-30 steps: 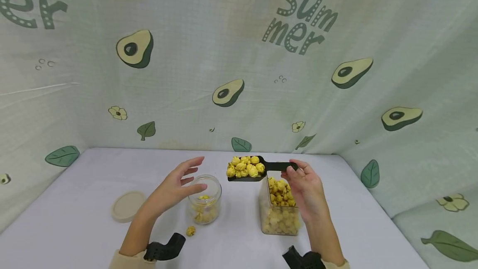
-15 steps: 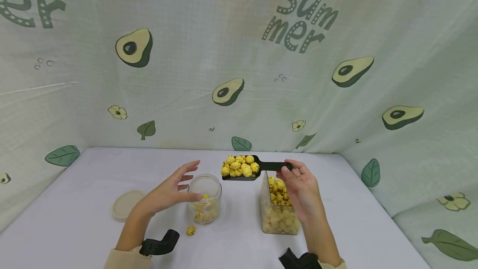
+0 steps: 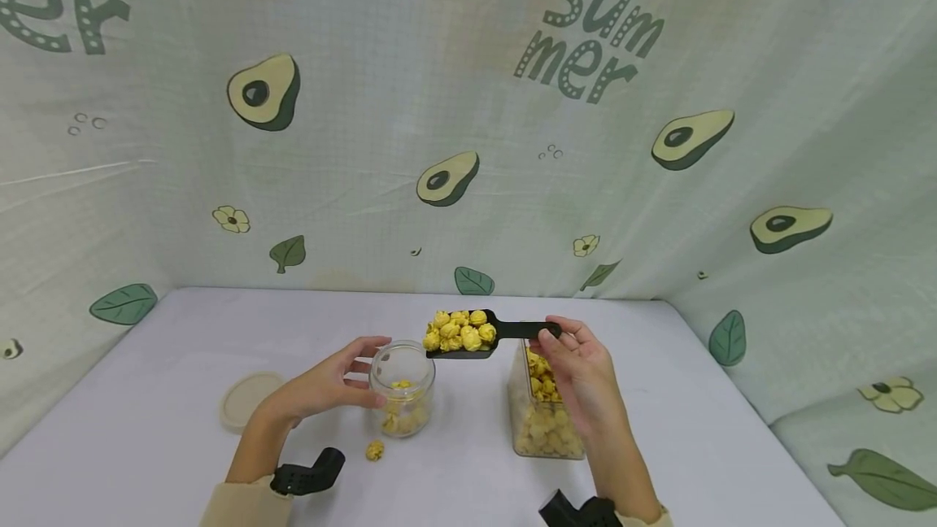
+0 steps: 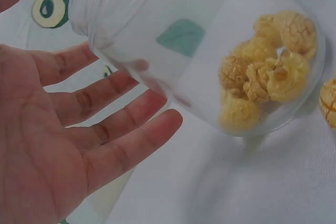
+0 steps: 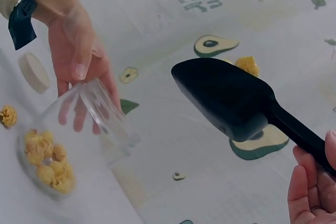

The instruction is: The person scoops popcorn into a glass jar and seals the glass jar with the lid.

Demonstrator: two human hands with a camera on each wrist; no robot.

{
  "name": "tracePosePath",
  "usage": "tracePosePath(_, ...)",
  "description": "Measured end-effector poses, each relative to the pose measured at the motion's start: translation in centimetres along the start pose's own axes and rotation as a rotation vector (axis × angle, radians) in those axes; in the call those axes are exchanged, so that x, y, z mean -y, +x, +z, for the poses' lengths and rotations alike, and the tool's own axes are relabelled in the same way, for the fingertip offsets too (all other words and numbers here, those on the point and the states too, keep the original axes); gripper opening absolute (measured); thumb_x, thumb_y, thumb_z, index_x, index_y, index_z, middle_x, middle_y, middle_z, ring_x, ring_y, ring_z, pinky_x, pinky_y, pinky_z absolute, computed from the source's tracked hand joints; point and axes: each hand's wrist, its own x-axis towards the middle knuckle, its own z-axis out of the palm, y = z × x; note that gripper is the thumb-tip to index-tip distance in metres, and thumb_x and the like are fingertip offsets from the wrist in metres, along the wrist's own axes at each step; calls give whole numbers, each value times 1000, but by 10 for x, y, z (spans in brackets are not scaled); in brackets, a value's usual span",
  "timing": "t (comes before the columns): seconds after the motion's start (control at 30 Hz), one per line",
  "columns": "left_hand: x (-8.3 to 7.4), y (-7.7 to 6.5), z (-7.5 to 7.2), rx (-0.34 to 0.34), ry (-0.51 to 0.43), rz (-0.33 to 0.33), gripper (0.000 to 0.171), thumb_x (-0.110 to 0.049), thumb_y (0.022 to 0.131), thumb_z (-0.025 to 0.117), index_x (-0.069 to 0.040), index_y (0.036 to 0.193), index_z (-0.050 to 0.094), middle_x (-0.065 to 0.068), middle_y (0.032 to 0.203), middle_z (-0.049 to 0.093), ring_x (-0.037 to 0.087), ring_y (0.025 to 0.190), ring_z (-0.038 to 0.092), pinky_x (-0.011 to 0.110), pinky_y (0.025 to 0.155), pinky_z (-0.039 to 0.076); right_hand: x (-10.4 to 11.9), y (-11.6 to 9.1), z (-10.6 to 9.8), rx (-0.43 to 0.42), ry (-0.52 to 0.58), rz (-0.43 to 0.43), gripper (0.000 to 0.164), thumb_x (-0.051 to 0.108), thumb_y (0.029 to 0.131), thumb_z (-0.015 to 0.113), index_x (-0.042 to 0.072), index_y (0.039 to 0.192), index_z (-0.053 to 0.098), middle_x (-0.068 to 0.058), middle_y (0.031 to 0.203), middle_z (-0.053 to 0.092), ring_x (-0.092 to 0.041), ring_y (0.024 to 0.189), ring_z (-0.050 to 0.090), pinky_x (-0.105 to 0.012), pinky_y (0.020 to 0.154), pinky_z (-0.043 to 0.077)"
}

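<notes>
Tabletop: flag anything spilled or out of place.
One popcorn ball lies loose on the tabletop near the glass jar; it looks stray because the other visible pieces sit in the jar, black scoop or clear container.

Soft light; faint shadows on table (image 3: 454, 486); glints on jar (image 4: 194, 51).

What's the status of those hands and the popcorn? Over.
Right hand grips black scoop, heaped with popcorn. Left hand at glass jar, fingers extended, some popcorn inside. Stray piece on table, seemingly not in the way.
</notes>
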Motion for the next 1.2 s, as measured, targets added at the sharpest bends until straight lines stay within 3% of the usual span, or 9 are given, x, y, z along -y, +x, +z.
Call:
tracePosePath(0.23,7,1,-1,-6,-5,-3,74,-22,79,73,-3,138,33,21,134,40,37,120,43,47,98,43,-1,0,5,-16,-26,24,21,2,89,58,2,109,49,4,87,68,-8,78,65,-21,85,51)
tracePosePath(0.63,7,2,-2,-10,-5,-13,73,-21,79,73,-8,138,33,21,133,40,36,119,44,46,95,44,-3,-3,14,-32,-39,24,24,-1,88,59,-1,109,48,4,88,69,-8,77,65,-20,85,51)
tracePosePath(1.2,6,1,-2,-11,-14,-13,72,-21,79,73,-7,138,33,20,132,41,33,118,45,40,92,45,-6,-6,28,-99,-179,33,34,2,85,64,-4,115,49,6,85,70,-8,79,65,-21,83,49)
